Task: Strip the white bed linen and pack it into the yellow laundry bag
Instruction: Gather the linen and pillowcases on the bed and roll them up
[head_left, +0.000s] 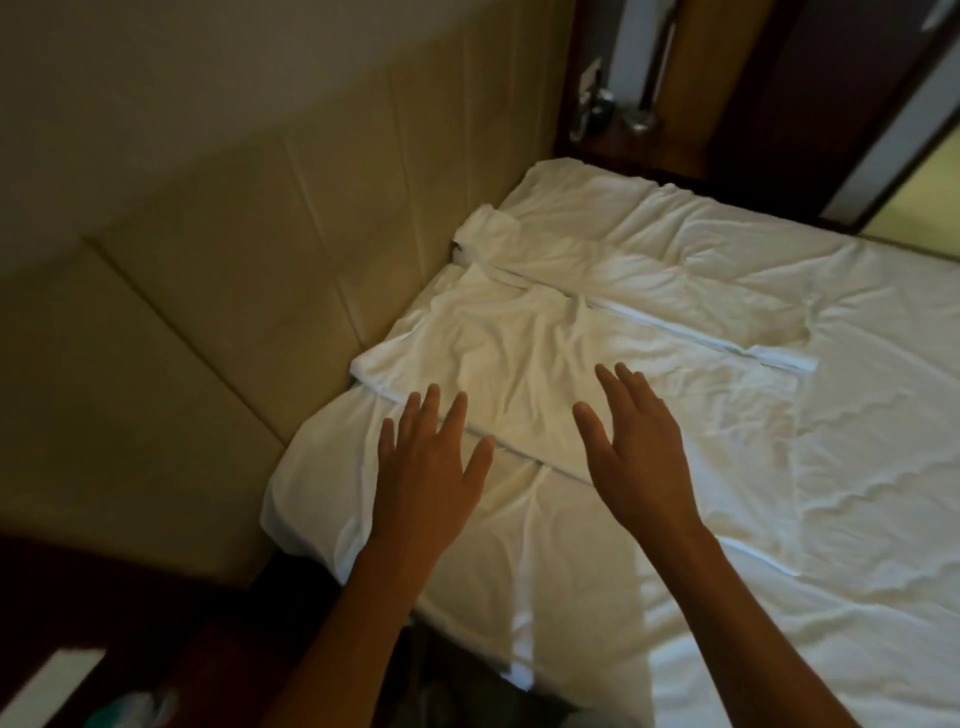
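Note:
A white sheet (810, 431) covers the bed, wrinkled all over. Near the headboard lies a flat white pillowcase (524, 358), and a second white pillowcase (623, 270) lies beyond it. My left hand (426, 462) reaches over the bed's near corner with fingers spread straight, at the near edge of the first pillowcase. My right hand (639, 441) is stretched out beside it, fingers straight, over the same pillowcase. Neither hand holds anything. No yellow laundry bag is in view.
A padded beige headboard (249, 291) runs along the left of the bed. A dark wooden nightstand (618, 140) with small metal items stands at the far corner. Dark furniture (119, 613) sits at the lower left beside the bed.

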